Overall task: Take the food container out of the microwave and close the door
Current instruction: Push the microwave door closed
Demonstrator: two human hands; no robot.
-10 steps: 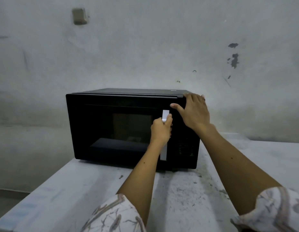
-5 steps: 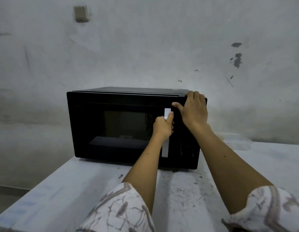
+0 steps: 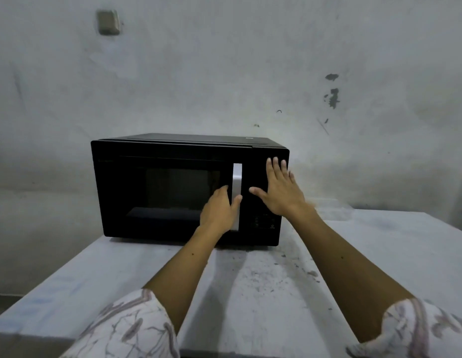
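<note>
Head view only. Your left hand [image 3: 219,211] is loosely open at the silver handle [image 3: 237,192], thumb lying on it, fingers not wrapped round it, holding nothing. Your right hand [image 3: 277,191] is spread wide and flat before the control panel [image 3: 264,223], also empty; whether the palm touches the panel cannot be told. The microwave [image 3: 173,161] stands on a pale table [image 3: 250,280] against a stained wall [image 3: 224,73], its door [image 3: 162,192] apparently shut flush. The container is not visible: the window is too dark to show what lies inside. Judged from this, the task looks barely begun; opening the door, lifting the container out and shutting the door all appear to remain. Nothing stands before the door's swing. A small fixture [image 3: 108,22] sits high on the wall; dark specks litter the table at right.
</note>
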